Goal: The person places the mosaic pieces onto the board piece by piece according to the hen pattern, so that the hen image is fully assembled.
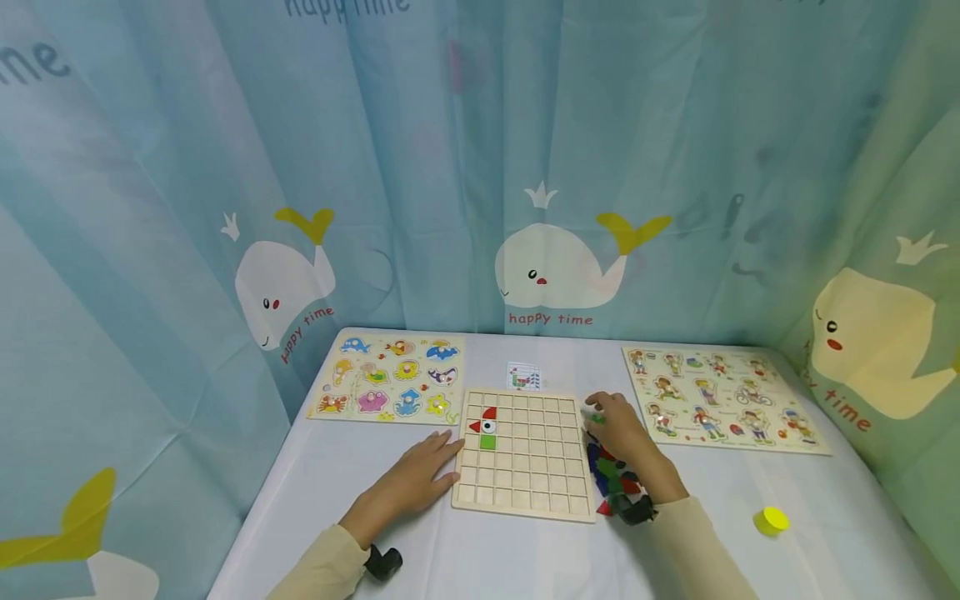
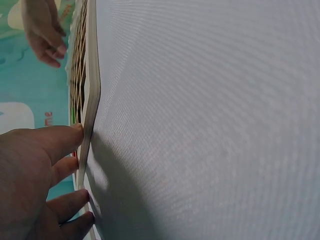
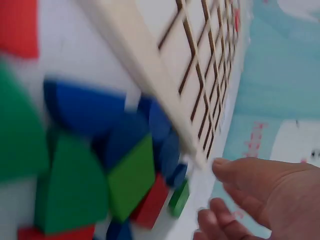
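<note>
The pale wooden grid board point(image 1: 523, 480) on the white surface point(image 1: 517, 562) is best steadied by the spread left hand point(image 1: 412, 477); red, green and blue blocks point(image 3: 132, 181) beside it are best lifted singly by the loosely curved, seemingly empty right hand point(image 1: 621, 427). Four cells are filled with red, white and green pieces point(image 1: 488, 442).

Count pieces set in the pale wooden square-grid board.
4: red curved piece at top; white eye-printed piece directly below it; red triangular piece left of the eye; green square piece below the eye. None appears hidden.
</note>
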Demonstrator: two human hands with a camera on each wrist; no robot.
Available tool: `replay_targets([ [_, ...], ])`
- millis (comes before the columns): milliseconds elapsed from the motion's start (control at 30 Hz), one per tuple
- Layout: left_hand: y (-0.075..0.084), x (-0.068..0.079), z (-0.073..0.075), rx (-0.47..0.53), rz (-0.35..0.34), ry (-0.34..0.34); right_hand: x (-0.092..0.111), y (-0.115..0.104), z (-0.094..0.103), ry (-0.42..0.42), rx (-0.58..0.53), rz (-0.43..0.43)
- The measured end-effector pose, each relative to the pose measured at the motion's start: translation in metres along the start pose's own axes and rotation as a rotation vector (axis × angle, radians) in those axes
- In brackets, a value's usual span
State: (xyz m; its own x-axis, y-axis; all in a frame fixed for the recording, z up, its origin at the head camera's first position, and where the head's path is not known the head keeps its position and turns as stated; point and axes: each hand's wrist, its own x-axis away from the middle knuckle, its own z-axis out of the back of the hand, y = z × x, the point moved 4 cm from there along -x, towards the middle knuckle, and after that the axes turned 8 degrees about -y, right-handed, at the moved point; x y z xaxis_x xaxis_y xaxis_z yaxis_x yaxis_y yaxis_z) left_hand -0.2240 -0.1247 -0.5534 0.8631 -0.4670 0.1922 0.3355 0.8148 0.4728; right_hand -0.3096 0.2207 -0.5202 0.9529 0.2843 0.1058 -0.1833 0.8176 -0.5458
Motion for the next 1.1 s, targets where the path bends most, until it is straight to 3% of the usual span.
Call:
replay_targets([
  [133, -0.001, -0.001, 0.0, 0.002, -0.005, 0.006, 0.0, 0.021, 0.005, -0.053, -0.063, -0.091],
  [333, -0.002, 0.0, -0.001, 0.008, -0.008, 0.011, -0.004, 0.035, 0.001, -0.069, -0.08, -0.121],
  [800, 0.002, 0.001, 0.0, 0.016, 0.001, 0.004, -0.005, 0.042, -0.006, -0.052, -0.074, -0.139],
  [1100, 0.001, 0.001, 0.001, 0.014, 0.0, 0.007, 0.002, 0.031, -0.003, -0.018, -0.023, -0.086],
])
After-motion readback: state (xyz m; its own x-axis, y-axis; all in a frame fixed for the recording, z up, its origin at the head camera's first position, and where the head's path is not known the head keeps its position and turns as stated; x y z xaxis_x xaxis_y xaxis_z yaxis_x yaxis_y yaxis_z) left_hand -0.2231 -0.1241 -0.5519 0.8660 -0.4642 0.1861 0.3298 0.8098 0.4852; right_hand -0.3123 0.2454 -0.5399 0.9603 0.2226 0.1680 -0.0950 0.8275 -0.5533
